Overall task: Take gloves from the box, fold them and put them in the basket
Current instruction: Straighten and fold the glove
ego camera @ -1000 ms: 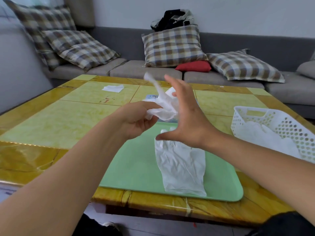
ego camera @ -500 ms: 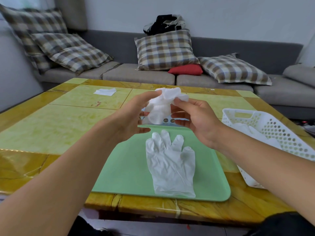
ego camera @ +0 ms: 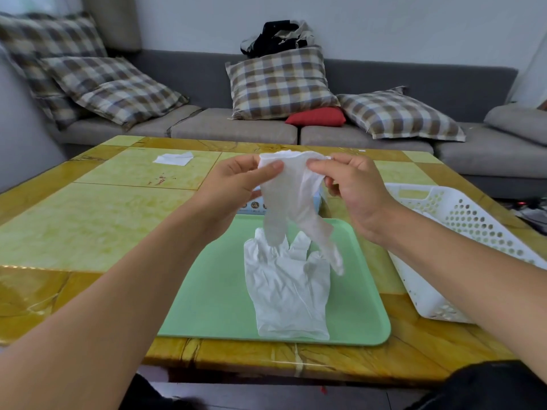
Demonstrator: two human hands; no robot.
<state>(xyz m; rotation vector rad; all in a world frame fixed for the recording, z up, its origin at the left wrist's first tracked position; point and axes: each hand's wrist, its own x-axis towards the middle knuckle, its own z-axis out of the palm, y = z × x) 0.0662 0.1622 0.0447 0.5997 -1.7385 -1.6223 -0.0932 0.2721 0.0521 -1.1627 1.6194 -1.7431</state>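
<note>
A white disposable glove (ego camera: 296, 199) hangs in the air above the green tray (ego camera: 213, 297), fingers pointing down. My left hand (ego camera: 236, 184) pinches its cuff at the left corner and my right hand (ego camera: 352, 187) pinches the right corner, holding the cuff stretched between them. A second white glove (ego camera: 287, 288) lies flat on the tray, fingers pointing away from me. The glove box (ego camera: 251, 204) is mostly hidden behind my hands and the hanging glove. The white perforated basket (ego camera: 461, 220) stands at the right of the table.
A white scrap of paper (ego camera: 173, 158) lies at the far left of the yellow table (ego camera: 88, 220). Behind the table runs a grey sofa (ego camera: 213, 128) with checked cushions and a red pillow (ego camera: 318, 116).
The crumpled glove between my hands has been opened out and now hangs by its cuff. My right hand went from open fingers to pinching the cuff.
</note>
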